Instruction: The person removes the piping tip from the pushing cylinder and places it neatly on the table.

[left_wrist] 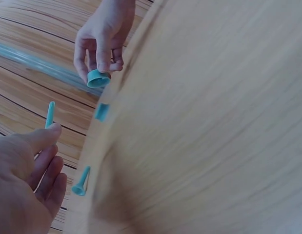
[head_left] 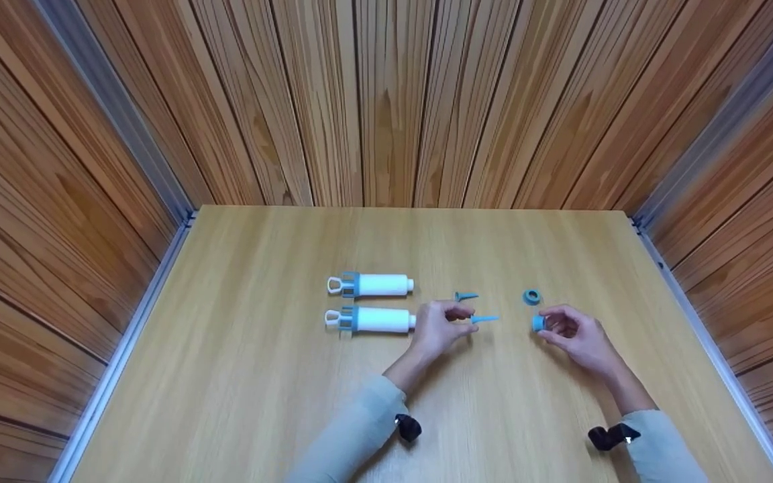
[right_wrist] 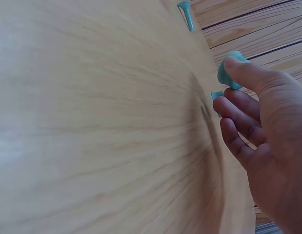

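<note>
My left hand pinches a slim blue tapered nozzle by its wide end, and the thin tip points right. To the right, my right hand holds a blue threaded-looking ring cap between thumb and fingers, its hollow side visible in the left wrist view. Both pieces are held above the table, a short gap between them. A second nozzle lies just beyond the left hand. Past the right hand is another blue ring cap, on the table.
Two white syringe-like tubes with blue collars and loop handles lie side by side left of the hands: the far tube and the near tube, whose right end meets the left hand in the head view. Wood-panelled walls enclose the table.
</note>
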`<state>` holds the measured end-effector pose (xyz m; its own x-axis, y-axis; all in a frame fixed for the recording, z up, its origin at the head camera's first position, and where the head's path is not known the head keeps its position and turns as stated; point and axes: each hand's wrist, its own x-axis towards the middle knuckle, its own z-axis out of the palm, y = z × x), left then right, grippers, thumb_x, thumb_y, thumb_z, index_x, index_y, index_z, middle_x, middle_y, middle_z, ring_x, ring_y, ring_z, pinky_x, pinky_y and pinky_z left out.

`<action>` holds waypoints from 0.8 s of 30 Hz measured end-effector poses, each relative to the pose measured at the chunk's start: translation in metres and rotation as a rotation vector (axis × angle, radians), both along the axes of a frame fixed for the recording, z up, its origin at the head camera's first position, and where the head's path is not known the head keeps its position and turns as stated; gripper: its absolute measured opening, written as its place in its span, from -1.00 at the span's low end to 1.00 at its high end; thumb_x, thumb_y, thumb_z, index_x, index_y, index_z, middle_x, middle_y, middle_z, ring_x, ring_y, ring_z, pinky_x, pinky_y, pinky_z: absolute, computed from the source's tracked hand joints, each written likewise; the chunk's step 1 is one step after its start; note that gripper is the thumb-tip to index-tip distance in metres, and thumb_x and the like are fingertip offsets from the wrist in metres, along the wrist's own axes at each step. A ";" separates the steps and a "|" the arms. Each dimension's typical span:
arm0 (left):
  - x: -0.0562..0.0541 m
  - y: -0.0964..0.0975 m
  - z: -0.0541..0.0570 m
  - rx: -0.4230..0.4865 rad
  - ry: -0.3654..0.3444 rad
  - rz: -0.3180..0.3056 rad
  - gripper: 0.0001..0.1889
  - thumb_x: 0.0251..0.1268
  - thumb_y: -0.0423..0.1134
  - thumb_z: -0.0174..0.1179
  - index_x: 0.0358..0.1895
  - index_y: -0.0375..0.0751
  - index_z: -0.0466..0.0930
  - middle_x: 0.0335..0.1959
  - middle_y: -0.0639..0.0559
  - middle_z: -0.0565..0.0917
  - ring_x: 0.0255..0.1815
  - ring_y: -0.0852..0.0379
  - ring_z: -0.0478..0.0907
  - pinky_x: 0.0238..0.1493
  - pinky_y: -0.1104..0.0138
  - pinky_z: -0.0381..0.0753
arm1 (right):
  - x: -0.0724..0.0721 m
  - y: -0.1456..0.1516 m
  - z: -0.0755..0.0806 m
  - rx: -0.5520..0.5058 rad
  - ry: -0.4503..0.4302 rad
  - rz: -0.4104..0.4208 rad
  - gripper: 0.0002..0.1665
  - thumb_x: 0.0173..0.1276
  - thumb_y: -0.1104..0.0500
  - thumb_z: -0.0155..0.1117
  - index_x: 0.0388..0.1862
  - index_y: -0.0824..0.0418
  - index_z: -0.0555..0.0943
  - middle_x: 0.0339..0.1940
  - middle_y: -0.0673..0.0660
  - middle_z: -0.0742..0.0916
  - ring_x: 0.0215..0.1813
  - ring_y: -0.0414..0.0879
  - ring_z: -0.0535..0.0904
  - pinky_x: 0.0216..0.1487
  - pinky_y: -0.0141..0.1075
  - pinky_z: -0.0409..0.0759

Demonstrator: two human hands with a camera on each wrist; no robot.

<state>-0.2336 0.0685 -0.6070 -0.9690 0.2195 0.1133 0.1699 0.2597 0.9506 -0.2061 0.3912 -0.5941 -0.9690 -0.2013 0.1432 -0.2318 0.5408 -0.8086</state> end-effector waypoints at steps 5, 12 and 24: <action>0.000 0.004 -0.010 -0.057 0.081 0.045 -0.78 0.18 -0.32 0.71 -0.12 -0.17 0.95 -0.21 0.06 0.96 -0.19 0.30 0.84 -0.07 0.46 0.82 | 0.000 0.001 -0.002 0.044 -0.005 -0.003 -0.61 0.48 0.37 0.55 0.25 0.32 0.74 -0.08 0.21 0.83 -0.14 -0.38 0.69 -0.09 -0.55 0.68; 0.005 0.003 -0.001 -0.089 0.001 0.043 -0.81 0.20 -0.40 0.68 -0.13 -0.24 0.95 -0.24 0.02 0.96 -0.25 0.36 0.81 -0.11 0.50 0.79 | 0.002 0.002 -0.005 0.082 -0.016 0.015 -0.62 0.47 0.32 0.58 0.22 0.28 0.75 -0.10 0.20 0.85 -0.18 -0.38 0.66 -0.13 -0.51 0.66; 0.005 0.006 0.006 -0.205 -0.056 0.059 -0.78 0.22 -0.38 0.69 -0.09 -0.14 0.95 -0.16 0.04 0.96 -0.15 0.28 0.83 0.04 0.39 0.80 | 0.001 0.001 -0.003 0.098 -0.012 0.006 -0.62 0.46 0.31 0.60 0.20 0.27 0.76 -0.15 0.17 0.82 -0.24 -0.37 0.59 -0.22 -0.50 0.59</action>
<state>-0.2291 0.0749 -0.6014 -0.9844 0.1748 0.0180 0.0972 0.4565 0.8844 -0.2053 0.3917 -0.5970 -0.9693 -0.2194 0.1106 -0.2256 0.6163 -0.7545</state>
